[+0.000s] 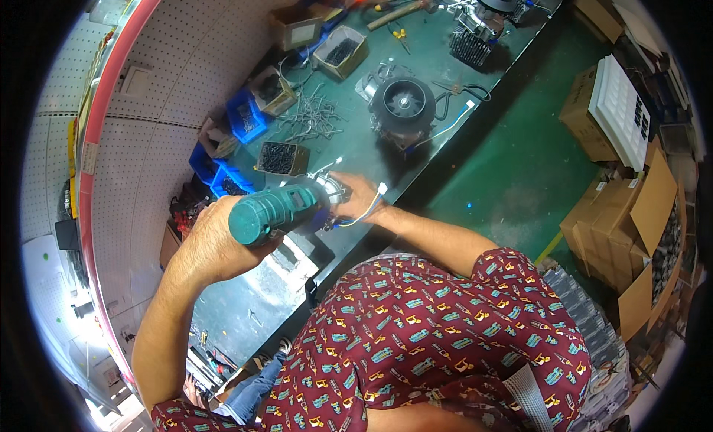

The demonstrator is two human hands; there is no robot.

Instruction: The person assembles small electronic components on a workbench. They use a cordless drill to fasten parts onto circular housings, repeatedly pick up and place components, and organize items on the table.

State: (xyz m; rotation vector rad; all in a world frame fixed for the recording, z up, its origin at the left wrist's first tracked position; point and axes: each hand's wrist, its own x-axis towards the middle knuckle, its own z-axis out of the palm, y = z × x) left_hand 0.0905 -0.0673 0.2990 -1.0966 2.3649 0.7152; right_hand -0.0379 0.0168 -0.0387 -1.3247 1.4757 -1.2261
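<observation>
My left hand (213, 242) is wrapped round a teal cordless power driver (264, 215), whose far end reaches to a silver metal motor part (330, 187). The driver's tip is hidden behind its body, so I cannot tell whether it touches a screw. With my right hand (360, 196) I grip that motor part from its right side, the fingers partly hidden. A wire lead with a white connector (382, 187) comes off the part beside my right hand. Farther off on the green bench stands a motor with a black fan wheel (403, 100), its own white-tipped lead trailing to the right.
Boxes of black screws (282, 158) and blue bins (245, 116) line the pegboard wall at left. A pile of thin metal rods (312, 114) lies mid-bench. Scissors (453, 92), a hammer (401, 12) and another motor (471, 46) are farther back. Cardboard boxes (605, 224) stand right.
</observation>
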